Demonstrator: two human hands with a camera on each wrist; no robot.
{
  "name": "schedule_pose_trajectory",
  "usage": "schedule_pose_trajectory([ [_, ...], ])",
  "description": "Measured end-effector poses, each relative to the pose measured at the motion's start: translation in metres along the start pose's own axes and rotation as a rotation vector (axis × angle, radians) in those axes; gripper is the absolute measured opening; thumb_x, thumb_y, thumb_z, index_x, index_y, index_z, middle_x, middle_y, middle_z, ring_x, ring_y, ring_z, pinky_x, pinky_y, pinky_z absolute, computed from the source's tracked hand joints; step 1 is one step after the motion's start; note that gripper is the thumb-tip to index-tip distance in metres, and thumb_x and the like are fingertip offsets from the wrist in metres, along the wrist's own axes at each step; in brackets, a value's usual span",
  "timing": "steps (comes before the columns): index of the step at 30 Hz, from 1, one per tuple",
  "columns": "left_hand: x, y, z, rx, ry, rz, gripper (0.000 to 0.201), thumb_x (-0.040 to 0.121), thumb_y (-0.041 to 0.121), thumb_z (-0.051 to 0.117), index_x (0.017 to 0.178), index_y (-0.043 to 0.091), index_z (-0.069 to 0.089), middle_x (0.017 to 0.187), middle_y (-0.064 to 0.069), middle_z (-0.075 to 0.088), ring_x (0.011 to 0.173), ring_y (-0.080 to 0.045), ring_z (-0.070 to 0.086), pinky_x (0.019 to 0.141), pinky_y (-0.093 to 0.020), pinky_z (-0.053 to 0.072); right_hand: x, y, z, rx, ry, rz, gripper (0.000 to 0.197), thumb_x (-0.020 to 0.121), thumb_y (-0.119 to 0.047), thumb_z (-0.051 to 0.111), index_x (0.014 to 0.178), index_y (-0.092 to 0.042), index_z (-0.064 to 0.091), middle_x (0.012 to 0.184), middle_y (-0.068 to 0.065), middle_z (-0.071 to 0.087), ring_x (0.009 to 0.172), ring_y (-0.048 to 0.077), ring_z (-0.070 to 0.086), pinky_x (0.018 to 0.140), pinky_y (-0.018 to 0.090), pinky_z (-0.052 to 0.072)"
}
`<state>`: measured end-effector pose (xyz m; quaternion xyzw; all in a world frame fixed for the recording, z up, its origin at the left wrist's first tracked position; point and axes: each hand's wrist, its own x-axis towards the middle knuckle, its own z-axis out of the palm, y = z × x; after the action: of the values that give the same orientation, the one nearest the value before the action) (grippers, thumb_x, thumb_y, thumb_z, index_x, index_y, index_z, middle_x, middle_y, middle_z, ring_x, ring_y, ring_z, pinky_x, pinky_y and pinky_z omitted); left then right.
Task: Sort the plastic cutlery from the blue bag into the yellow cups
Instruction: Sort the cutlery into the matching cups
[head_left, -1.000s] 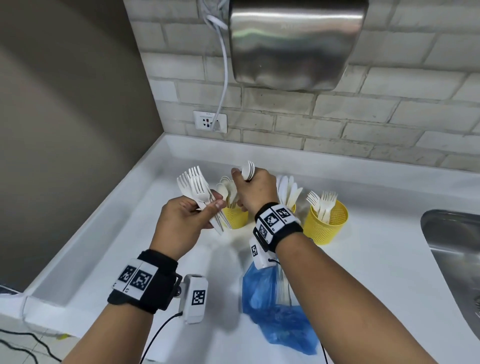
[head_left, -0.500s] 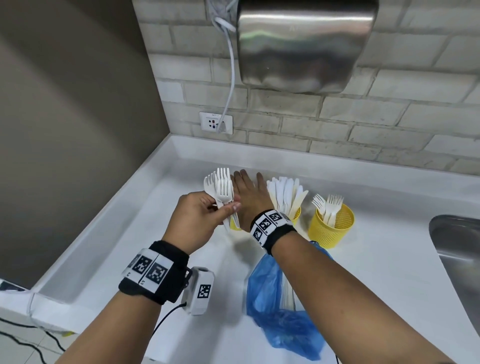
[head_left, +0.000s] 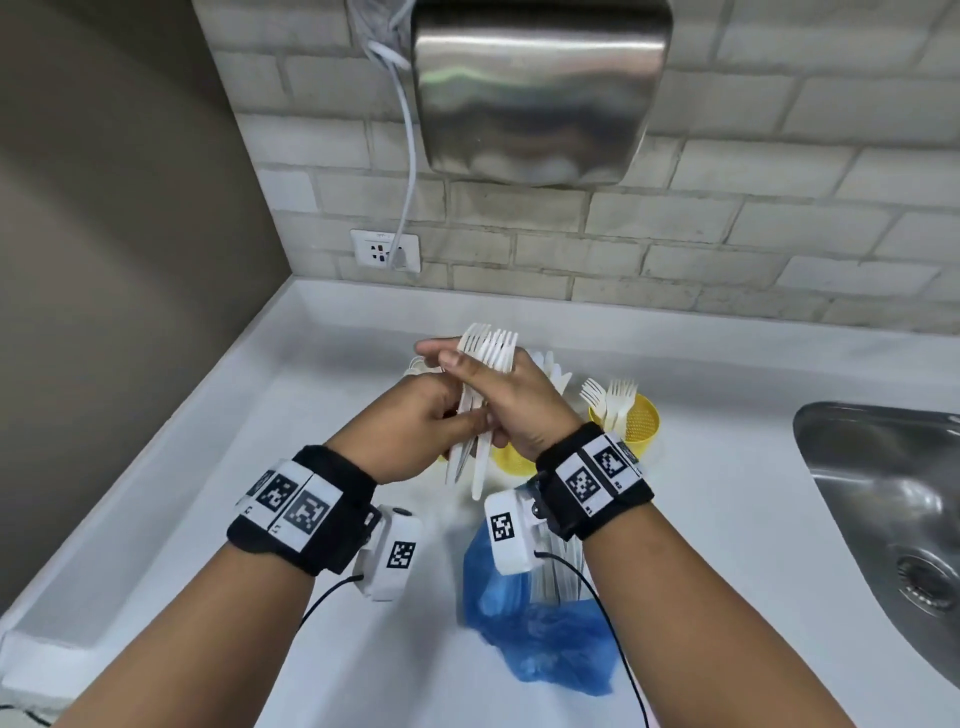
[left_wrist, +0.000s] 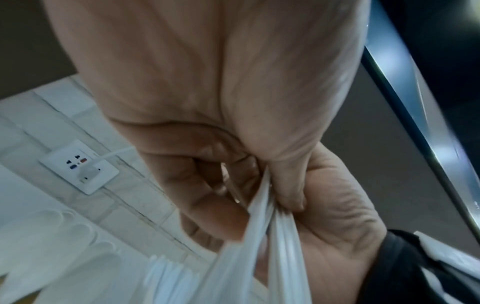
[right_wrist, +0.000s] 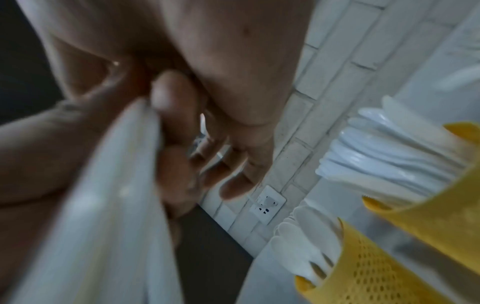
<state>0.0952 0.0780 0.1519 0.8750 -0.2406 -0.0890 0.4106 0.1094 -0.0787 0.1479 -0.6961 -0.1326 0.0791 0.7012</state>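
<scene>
A washroom or pantry corner of a shared building is suggested. A brushed-steel wall-mounted hand dryer (head_left: 540, 93) is fixed to a pale brick-tiled wall (head_left: 753, 218), with its white cord plugged into a white wall socket (head_left: 385, 251). A white moulded counter (head_left: 260, 441) with a raised rim is set into the corner, and a stainless-steel sink basin (head_left: 883, 493) is sunk at its right edge.
</scene>
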Motion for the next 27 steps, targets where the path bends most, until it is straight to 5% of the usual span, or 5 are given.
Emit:
schedule_pose_trajectory([
  [4,0.007,0.009,0.011,-0.024,-0.005,0.044,0.032,0.102,0.041,0.058,0.089,0.014,0.069,0.079,-0.022,0.059,0.057,-0.026,0.045,0.053,-0.039,0.039,-0.012,-0.006,-0.007,0.147,0.288,-0.018,0.028,0.1,-0.028,0.058,0.083,-0.012,0.073,0.083,0.004,0.07,0.044,0.016,0.051,0.035,0.017,0.029],
  [10,0.008,0.031,0.035,-0.502,0.021,-0.02,0.04,0.11,0.04,0.038,0.09,0.012,0.057,0.07,-0.001,0.06,0.058,-0.02,0.054,0.056,-0.031,0.045,-0.021,-0.007,-0.018,0.197,0.548,-0.162,0.034,0.097,-0.036,0.061,0.072,-0.014,0.066,0.064,0.005,0.057,0.052,0.027,0.055,0.052,0.033,0.044],
  [15,0.017,0.036,0.053,-0.567,0.072,-0.052,0.048,0.11,0.044,0.034,0.089,0.009,0.059,0.06,0.005,0.046,0.052,-0.015,0.025,0.043,-0.018,0.022,-0.031,-0.007,-0.033,0.176,0.468,-0.176,0.042,0.082,-0.037,0.072,0.093,0.004,0.069,0.067,0.003,0.062,0.051,0.017,0.051,0.046,0.024,0.038],
  [18,0.023,0.036,0.056,-0.566,0.0,-0.056,0.047,0.111,0.043,0.033,0.085,0.017,0.062,0.065,0.001,0.038,0.051,-0.012,0.021,0.047,-0.024,0.015,-0.04,-0.006,-0.047,0.018,0.36,-0.141,0.018,0.084,-0.031,0.07,0.077,-0.014,0.071,0.058,0.008,0.057,0.047,0.023,0.047,0.048,0.028,0.039],
  [27,0.057,0.039,0.07,-0.281,0.046,-0.055,0.043,0.108,0.048,0.039,0.099,0.018,0.069,0.081,0.002,0.068,0.061,-0.016,0.056,0.051,-0.031,0.044,-0.05,0.001,-0.105,0.07,0.66,-0.043,0.032,0.097,-0.022,0.064,0.076,0.002,0.063,0.047,0.009,0.051,0.035,0.019,0.044,0.038,0.021,0.033],
])
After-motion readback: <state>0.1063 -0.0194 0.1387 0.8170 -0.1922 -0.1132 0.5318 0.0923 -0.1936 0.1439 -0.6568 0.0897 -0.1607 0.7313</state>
